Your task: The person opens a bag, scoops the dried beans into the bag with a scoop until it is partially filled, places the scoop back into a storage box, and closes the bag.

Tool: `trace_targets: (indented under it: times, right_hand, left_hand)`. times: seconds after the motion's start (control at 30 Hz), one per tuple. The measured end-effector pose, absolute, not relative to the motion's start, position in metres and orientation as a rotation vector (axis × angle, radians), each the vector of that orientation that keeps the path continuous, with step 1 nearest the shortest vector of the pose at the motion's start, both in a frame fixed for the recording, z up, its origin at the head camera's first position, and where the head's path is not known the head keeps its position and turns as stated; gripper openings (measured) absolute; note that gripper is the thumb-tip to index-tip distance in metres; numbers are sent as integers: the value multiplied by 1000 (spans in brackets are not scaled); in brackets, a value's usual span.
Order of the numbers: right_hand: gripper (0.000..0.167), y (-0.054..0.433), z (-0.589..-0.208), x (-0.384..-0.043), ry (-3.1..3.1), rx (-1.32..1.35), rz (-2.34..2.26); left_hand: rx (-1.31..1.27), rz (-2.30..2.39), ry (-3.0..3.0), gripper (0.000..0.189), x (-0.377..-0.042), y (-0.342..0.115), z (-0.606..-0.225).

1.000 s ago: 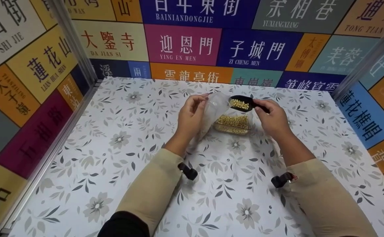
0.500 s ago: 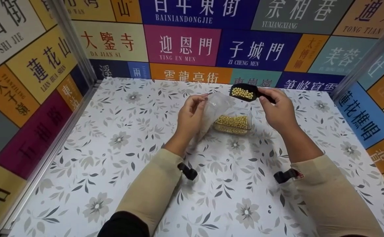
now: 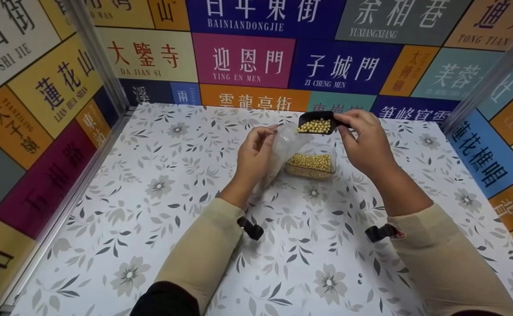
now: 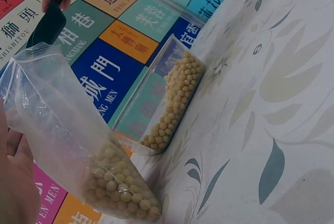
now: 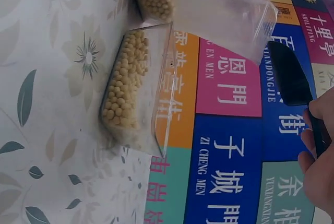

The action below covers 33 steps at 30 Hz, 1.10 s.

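A: Holding what, and where?

B: Gripping a black scoop [image 3: 309, 116] in the right hand [image 3: 366, 140], carrying yellow beans [image 3: 317, 127], at 12 o'clock from the clear box [image 3: 311, 175]. Pinching the plastic bag [image 3: 284, 145] with the left hand [image 3: 255, 149], at 10 o'clock.

A: Finding any obstruction?

B: Hiding the box's left end behind the bag, in the head view. Keeping the scoop tip at the bag's mouth; not confirming contact.

A: Noting anything else around?

B: Seeing more beans inside box and bag; also lettered wall panels [image 3: 243, 60] at 12 o'clock, floral tablecloth [image 3: 107, 228] beneath.

Free tabletop [image 3: 309, 245] between forearms [image 3: 197, 250], container [image 3: 311, 174] beyond
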State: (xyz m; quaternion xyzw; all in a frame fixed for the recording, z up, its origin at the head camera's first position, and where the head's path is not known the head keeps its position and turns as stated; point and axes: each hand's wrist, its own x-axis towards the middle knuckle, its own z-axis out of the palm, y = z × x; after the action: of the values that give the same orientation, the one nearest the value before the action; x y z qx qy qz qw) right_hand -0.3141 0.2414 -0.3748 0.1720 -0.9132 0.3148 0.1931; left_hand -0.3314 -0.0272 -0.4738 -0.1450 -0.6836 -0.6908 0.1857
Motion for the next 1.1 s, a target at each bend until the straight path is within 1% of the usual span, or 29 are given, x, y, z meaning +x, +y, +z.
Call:
trace_targets:
  times: [0.27,0.53,0.77,0.9,1.1]
  right_hand:
    - [32,233,-372,-312,-2494,630,764]
    - [32,226,-369,-307,-2456,671,734]
    - [31,229,-370,-308,-2424,687,756]
    - [31,235,-371,-307,-2436,653,781]
    - [34,248,-376,-305,-2542,495,871]
  left_hand:
    - [-427,-1957,-1903,11,-332,-27,-474]
    - [-412,-1955,-1919,9,-331,-27,-473]
    - [-477,-1925,-1901,13,-333,-28,-476]
    - [-464,-1936,-1894,12,-332,-27,-475]
    - [-439,-1940,-1908,10,-332,-27,-474]
